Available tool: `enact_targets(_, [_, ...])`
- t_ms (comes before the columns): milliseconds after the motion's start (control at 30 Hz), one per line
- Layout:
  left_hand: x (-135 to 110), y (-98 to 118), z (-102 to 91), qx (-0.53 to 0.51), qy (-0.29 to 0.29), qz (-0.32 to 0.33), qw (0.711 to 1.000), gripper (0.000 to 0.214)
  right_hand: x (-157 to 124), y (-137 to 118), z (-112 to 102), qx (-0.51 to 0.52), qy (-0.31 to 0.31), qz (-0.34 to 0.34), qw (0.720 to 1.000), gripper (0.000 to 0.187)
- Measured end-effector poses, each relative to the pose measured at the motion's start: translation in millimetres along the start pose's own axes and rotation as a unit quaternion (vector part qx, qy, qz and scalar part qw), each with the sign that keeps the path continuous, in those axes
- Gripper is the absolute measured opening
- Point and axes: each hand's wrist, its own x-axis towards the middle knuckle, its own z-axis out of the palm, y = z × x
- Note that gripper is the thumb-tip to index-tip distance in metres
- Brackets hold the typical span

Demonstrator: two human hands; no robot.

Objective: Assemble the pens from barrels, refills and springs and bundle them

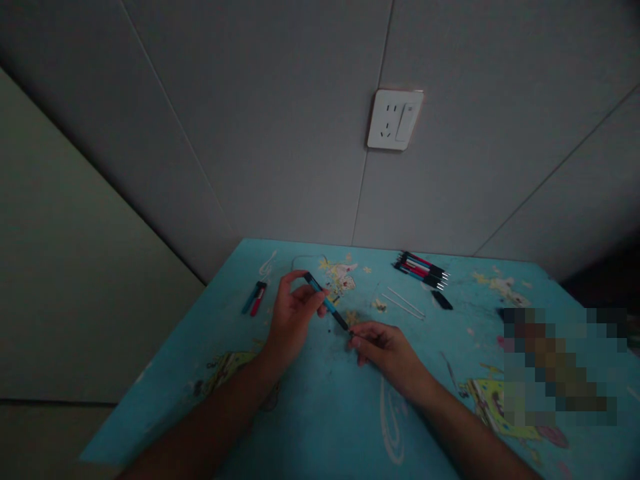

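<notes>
- The pen (pixel 330 307) is held over the middle of the table (pixel 320 427), between the two hands, with its blue barrel showing and a black section toward the near right end.
- Its long axis runs slantwise, from far left down to near right, so the black section points at the right hand (pixel 384 348) and the opposite end lies by the left hand (pixel 295 312).
- The left hand pinches the barrel from the left, thumb against curled fingers, with one finger reaching up to the far end; most of the near right part of the pen is left uncovered.
- The right hand has its thumb and fingertips pressed together on the pen's near right end; whether a small loose part sits between them is too small to tell.
- Each hand is nearer to its own end, and the fingertips of the two are apart, with the black section of the pen between them. Judging by this, any pull or twist between the hands would work along or around that slanted axis.
- To the right and farther off, a row of pens (pixel 423 269) slants the same way but less steeply, tips to the right; just on its near side lies a black piece (pixel 442 300).
- Two thin white sticks (pixel 403 304) lie between that row and the held pen.
- Left of the left hand, a blue piece (pixel 250 299) and a red piece (pixel 257 303) lie side by side.
</notes>
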Motion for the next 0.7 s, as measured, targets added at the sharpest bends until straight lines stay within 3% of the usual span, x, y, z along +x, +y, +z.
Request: enact_targets(700, [-0.3, -3.3, -10.7, -0.031, -0.059, -0.037, 0.997, 0.048, -1.8, -7.4, 4.9, 0.017, 0.054, -0.039, 0.998, 0.031])
